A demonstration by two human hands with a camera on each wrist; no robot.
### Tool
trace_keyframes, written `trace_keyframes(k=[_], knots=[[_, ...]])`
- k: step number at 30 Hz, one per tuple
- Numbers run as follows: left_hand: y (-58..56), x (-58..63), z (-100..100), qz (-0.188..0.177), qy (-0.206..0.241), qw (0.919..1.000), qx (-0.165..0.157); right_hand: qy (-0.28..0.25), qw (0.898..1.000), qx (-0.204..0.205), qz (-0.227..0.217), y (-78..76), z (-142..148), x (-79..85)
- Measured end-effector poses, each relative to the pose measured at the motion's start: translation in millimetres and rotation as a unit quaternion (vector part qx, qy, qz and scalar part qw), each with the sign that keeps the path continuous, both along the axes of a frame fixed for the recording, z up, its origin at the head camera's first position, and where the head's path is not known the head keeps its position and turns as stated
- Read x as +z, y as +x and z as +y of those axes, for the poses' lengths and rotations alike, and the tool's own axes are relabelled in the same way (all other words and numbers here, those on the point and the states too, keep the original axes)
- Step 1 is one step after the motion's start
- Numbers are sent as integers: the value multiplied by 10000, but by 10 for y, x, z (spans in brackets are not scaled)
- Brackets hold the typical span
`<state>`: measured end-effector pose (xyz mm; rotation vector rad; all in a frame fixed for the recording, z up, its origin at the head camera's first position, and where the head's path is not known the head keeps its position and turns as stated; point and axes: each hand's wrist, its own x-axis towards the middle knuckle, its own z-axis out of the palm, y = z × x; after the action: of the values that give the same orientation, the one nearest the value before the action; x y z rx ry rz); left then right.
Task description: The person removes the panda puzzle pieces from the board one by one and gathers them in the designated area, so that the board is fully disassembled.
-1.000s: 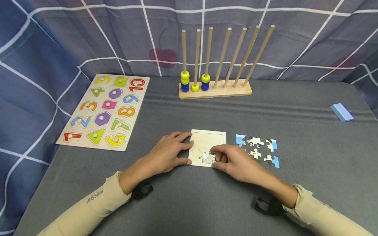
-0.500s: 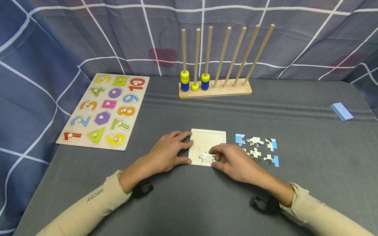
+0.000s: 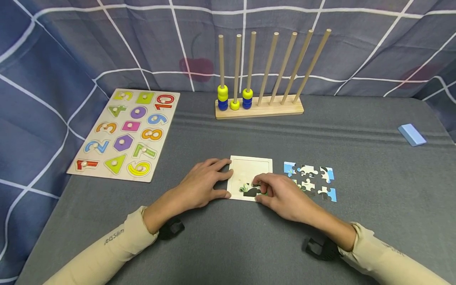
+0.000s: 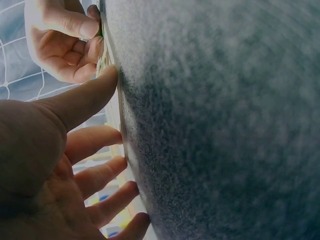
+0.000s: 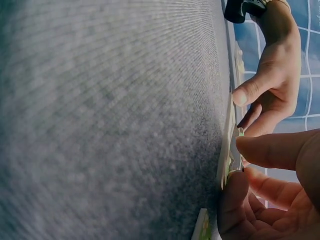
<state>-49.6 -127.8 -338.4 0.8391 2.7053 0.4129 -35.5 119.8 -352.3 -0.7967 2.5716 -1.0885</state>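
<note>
A pale wooden puzzle board point(image 3: 246, 170) with a raised border lies flat in front of me. My left hand point(image 3: 204, 184) rests at its left edge, fingers spread and thumb touching the lower left corner. Over the board's lower part, my right hand point(image 3: 285, 196) pinches a black, white and green jigsaw piece point(image 3: 251, 192) between thumb and fingers; its right side is hidden by them. The right wrist view shows the jigsaw piece point(image 5: 237, 150) held close against the board. Several loose jigsaw pieces point(image 3: 308, 185) with panda and blue parts lie right of the board, some partly covered by my right hand.
A number-and-shape peg puzzle point(image 3: 130, 126) lies at the left. At the back stands a wooden bead stand point(image 3: 263, 113) with several upright rods and yellow and blue beads. A light blue block point(image 3: 412, 135) lies far right. Grid-patterned cloth point(image 3: 160, 43) hangs behind the grey table.
The pinched jigsaw piece has tilted: its surface looked pale with glare before and now shows black and green. Both hands stay nearly in place.
</note>
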Motion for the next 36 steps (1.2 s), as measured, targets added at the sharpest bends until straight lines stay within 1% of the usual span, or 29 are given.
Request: trace_keyframes(k=[12, 18, 27, 33, 36], knots=[[4, -6, -10, 40, 15, 10000, -25, -49, 9999, -78, 137, 11, 5, 39], [6, -7, -10, 63, 36, 10000, -35, -94, 9999, -70, -14, 15, -15, 48], [10, -12, -12, 65, 84, 9999, -23, -161, 9999, -24, -15, 13, -14, 31], [13, -16, -16, 104, 95, 9999, -35, -127, 9998, -31, 158, 17, -13, 24], [14, -14, -17, 103, 103, 9999, -31, -107, 9998, -60, 174, 19, -18, 18]])
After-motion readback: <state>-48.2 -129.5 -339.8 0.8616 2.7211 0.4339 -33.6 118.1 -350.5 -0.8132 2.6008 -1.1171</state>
